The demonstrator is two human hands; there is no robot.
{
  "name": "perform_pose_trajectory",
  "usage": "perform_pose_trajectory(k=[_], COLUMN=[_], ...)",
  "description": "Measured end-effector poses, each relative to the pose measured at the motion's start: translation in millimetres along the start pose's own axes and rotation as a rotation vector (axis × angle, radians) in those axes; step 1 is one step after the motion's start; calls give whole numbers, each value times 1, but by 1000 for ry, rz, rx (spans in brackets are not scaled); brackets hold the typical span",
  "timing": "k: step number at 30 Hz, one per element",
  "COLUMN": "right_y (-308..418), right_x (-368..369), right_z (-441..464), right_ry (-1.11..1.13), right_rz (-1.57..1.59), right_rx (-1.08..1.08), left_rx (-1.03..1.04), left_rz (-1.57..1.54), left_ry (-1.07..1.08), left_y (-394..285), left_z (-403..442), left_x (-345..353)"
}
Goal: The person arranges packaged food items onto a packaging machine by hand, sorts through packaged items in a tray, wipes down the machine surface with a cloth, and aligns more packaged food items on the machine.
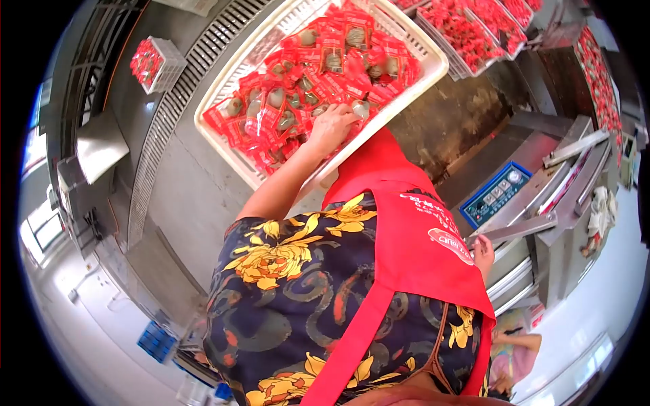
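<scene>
My left hand [334, 126] reaches into a white plastic basket [252, 64], its fingers bent and closed on a small red-and-clear food packet [361, 108]. Many similar packets [298, 95] fill the basket, with brownish-grey pieces showing through their clear windows. On the other side of my red apron [406, 210], my right hand [483, 252] is partly hidden by the apron. Its fingers are curled beside the end of a metal bar [514, 230] on the machine; what they hold, if anything, cannot be made out.
A steel machine with a blue-framed control panel [496, 194] stands at right. More crates of red packets [464, 34] are at upper right, and a small crate [162, 64] sits on the floor at upper left. A floor grate [159, 128] curves past. Another person [514, 355] is at lower right.
</scene>
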State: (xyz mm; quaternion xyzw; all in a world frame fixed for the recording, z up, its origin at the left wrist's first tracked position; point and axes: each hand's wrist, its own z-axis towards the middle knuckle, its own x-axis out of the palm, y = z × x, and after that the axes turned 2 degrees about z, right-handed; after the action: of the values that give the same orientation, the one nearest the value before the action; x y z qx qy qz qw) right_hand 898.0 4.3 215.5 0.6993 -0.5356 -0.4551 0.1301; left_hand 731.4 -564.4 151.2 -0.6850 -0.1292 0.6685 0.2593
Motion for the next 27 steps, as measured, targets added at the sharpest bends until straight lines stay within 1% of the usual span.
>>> perform_pose_trajectory(k=[2, 3, 4, 6, 8, 10, 11, 13, 14, 15, 16, 17, 18, 20, 21, 22, 24, 27], right_y=[-4, -3, -2, 1, 0, 0, -14, -23, -23, -18, -13, -7, 0, 13, 16, 20, 23, 23], right_x=[-7, -8, -9, -10, -12, -13, -16, -17, -17, -15, 3, 6, 9, 13, 13, 12, 10, 5], right_z=[13, 19, 23, 27, 32, 34, 41, 50, 54, 55, 55, 57, 59, 59, 60, 61, 61, 61], right_ry=[46, 23, 40, 23, 51, 80, 102, 119, 129, 139, 129, 146, 162, 155, 146, 145, 144, 130], right_rz=[-4, -12, -16, -40, -49, -86, -44, -12, 16, 32, 10, -11, -28, -52, -77, -76, -86, -143], right_rx=[-45, -62, -79, -100, -94, -65, -95, -104, -105, -90, -84, -91, -101, -108, -104, -106, -81, -128], left_rx=[-122, -265, -277, -511, -550, -587, -588, -604, -604, -657, -718, -716, -720, -615, -539, -538, -502, -440], left_rz=[-147, -320, -312, -583, -571, -118, -109, 475, 483, 513, 515, 537, 538, 458, 467, 467, 355, 234], left_ry=[-146, -218, -237, -394, -444, -595, -605, -696, -706, -659, -594, -542, -548, -501, -531, -534, -507, -720], left_y=[6, 1, 2, 4, 8, 14, 9, 1, 6, 17, 55, 66, 80, 109, 118, 127, 135, 122], left_z=[8, 8, 2, -9, -30, -53, -59, -67, -69, -72, -76, -75, -76, -75, -75, -76, -73, -62], left_x=[4, -4, -7, -13, -23, -31, -40, -59, -61, -56, -34, -29, -23, -19, -27, -34, -57, -96])
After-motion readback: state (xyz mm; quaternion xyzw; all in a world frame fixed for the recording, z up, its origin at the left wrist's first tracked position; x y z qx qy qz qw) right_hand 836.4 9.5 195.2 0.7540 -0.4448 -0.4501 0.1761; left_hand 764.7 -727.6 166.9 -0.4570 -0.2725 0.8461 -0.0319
